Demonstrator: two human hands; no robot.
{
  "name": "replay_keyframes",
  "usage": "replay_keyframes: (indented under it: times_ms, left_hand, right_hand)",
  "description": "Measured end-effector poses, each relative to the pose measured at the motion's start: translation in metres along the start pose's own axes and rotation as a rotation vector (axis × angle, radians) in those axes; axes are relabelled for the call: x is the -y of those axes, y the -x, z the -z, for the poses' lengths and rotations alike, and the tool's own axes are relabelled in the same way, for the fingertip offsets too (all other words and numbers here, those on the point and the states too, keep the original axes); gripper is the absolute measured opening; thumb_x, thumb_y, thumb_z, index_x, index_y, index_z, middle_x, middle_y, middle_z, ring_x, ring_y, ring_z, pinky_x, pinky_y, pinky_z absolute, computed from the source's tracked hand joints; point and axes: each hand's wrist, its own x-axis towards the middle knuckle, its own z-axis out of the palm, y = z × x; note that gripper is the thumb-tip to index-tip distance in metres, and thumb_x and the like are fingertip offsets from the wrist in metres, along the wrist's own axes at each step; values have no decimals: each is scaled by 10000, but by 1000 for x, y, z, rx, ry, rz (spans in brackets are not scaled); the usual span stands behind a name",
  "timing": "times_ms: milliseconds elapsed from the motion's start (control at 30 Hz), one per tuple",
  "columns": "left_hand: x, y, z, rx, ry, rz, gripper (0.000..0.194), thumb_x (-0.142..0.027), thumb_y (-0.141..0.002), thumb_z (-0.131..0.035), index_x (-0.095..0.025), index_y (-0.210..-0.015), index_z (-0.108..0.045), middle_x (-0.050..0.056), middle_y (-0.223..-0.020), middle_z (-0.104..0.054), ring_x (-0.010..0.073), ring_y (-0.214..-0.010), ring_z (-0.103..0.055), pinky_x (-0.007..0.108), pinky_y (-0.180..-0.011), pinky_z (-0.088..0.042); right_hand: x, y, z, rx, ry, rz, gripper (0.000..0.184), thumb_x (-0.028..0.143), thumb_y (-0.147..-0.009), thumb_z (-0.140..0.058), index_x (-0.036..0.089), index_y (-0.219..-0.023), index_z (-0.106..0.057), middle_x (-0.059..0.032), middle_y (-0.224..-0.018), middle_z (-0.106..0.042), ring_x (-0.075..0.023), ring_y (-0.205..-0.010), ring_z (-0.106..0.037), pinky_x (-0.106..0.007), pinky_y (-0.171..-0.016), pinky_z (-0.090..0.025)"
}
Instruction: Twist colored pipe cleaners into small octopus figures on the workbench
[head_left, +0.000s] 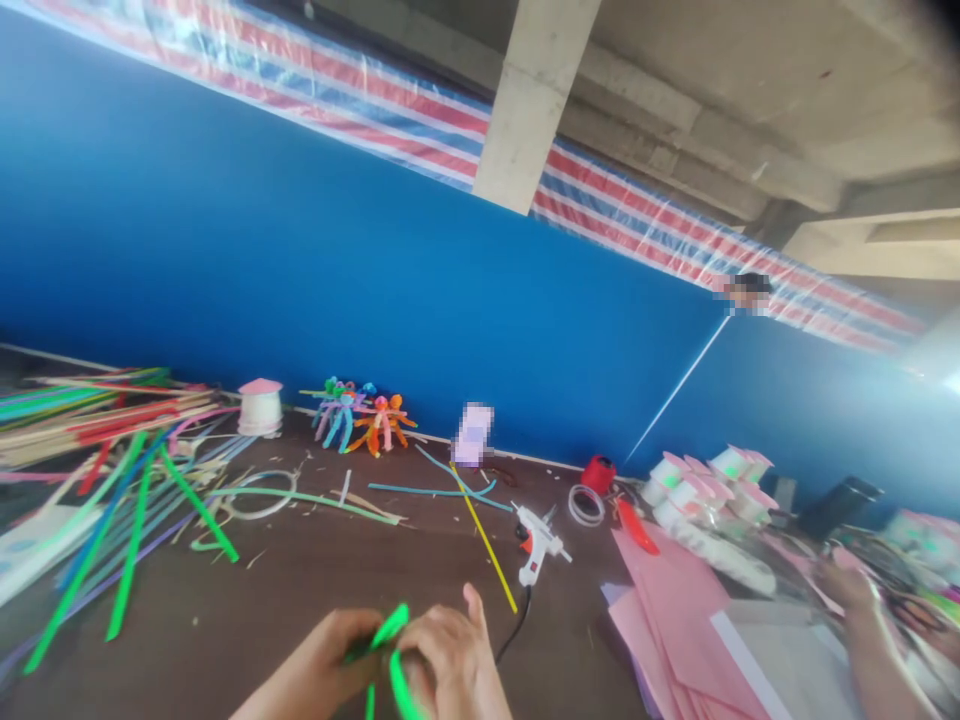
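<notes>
Low in the head view, my left hand (pixel 334 650) and my right hand (pixel 454 650) are close together, both closed on a bright green pipe cleaner (pixel 403 685). It is bent between them, one end sticking up and other parts hanging below. My right thumb or a finger points upward; the fingertips are partly hidden. A yellow pipe cleaner (pixel 487 550) lies just beyond my right hand. Right of it rests a white glue gun (pixel 540 545), its cord running down behind my right hand.
Loose pipe cleaners (pixel 135 540) cover the left. Small pipe-cleaner figures (pixel 386 425) and a pink-topped white cup shape (pixel 260 408) stand along the blue wall (pixel 375 280). To the right are pink sheets (pixel 682 620), more pink-and-white pieces (pixel 705 485) and another person's arm (pixel 862 610).
</notes>
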Motion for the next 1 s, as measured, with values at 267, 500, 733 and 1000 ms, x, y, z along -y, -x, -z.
replay_keyframes:
  times_ms: [267,500,733,1000]
  left_hand:
    - [3,-1,-2,28,-279,-9,187,-272,-684,-457,-132,-633,-568,-7,-633,-539,139,-661,-477,207,-611,-369]
    - [14,-3,2,73,-354,-97,96,-164,-619,-456,-144,-594,-546,-26,-618,-526,128,-653,-461,255,-723,-347]
    - [3,-3,10,353,415,171,172,-269,-576,-567,-119,-500,-531,-20,-449,-468,84,-457,-367,211,-483,-247]
    - [12,-6,-1,129,565,235,190,-293,-575,-618,-127,-526,-539,-8,-493,-476,99,-495,-384,214,-510,-286]
  right_hand:
    - [-11,6,-15,-121,55,45,155,111,-688,-483,222,-791,-518,-1,-710,-593,-176,-720,-592,-504,-940,-282]
    - [-18,2,-9,61,101,137,104,141,-745,-466,223,-684,-489,47,-604,-518,-106,-585,-531,-436,-971,-228]
    - [-8,-4,1,-63,120,365,165,124,-786,-419,214,-669,-493,53,-592,-510,-83,-552,-480,-415,-1020,-107]
    - [-6,-10,17,73,41,147,189,94,-758,-478,244,-842,-557,0,-814,-574,-145,-778,-555,-458,-986,-209]
